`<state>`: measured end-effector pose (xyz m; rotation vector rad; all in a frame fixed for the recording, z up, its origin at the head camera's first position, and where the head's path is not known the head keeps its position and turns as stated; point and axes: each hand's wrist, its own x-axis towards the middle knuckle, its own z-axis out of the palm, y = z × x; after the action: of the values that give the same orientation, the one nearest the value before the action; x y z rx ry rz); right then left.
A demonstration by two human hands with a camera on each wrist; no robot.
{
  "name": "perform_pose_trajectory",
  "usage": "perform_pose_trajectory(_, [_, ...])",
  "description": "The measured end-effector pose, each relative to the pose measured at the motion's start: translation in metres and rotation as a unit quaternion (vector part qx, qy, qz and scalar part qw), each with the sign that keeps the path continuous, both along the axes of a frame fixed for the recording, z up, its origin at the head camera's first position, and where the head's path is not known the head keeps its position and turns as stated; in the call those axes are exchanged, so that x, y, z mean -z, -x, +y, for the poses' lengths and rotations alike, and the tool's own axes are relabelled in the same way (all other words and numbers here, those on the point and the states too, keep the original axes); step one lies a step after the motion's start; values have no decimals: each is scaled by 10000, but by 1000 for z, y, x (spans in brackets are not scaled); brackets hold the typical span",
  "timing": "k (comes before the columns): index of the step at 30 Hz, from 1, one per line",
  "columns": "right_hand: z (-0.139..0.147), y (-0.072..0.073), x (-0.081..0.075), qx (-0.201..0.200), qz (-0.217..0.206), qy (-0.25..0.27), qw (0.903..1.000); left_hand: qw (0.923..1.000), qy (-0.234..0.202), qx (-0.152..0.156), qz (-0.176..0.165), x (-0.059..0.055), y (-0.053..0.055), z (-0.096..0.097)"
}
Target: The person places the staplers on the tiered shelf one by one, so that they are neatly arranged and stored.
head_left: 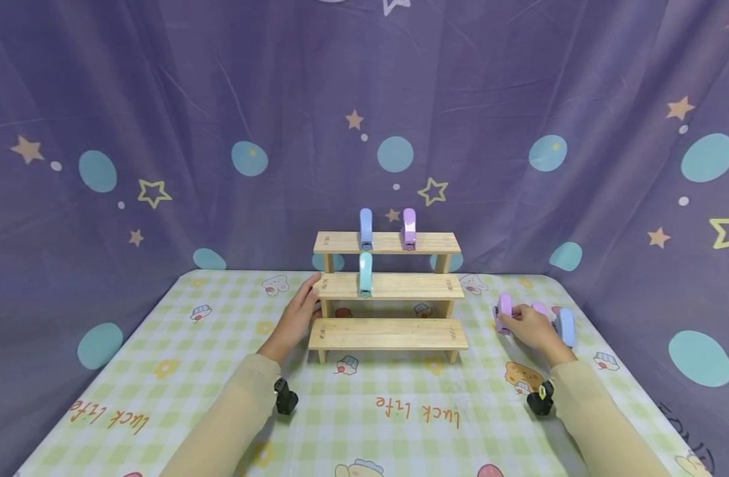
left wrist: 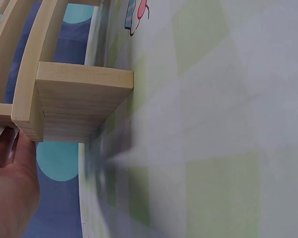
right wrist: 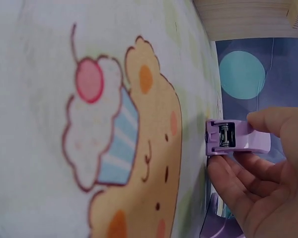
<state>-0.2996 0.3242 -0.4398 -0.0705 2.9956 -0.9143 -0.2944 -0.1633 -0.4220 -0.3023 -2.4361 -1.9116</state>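
Observation:
A small purple stapler [head_left: 504, 313] stands upright on the table at the right, pinched between the thumb and fingers of my right hand [head_left: 534, 328]. In the right wrist view the same purple stapler [right wrist: 243, 136] shows its metal works. Close beyond that hand are another purple stapler [head_left: 540, 309] and a blue stapler [head_left: 566, 327]. My left hand [head_left: 295, 315] touches the left end of the three-step wooden rack [head_left: 388, 334] with extended fingers, near the middle board. On the top board stand a blue stapler [head_left: 366, 230] and a purple stapler [head_left: 408, 230]; a turquoise stapler [head_left: 365, 275] is on the middle board.
A checked tablecloth [head_left: 191, 377] with printed cakes and lettering covers the table. Behind and at both sides hangs a purple curtain [head_left: 304, 86] with stars and dots. Each sleeve has a black wrist camera [head_left: 285, 397] at its cuff.

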Motion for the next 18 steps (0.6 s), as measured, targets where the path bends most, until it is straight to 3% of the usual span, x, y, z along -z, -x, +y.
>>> perform_pose_trajectory(18, [1,-2,1,84,-136,255,9995,9999,96,39,12,2,1,-1])
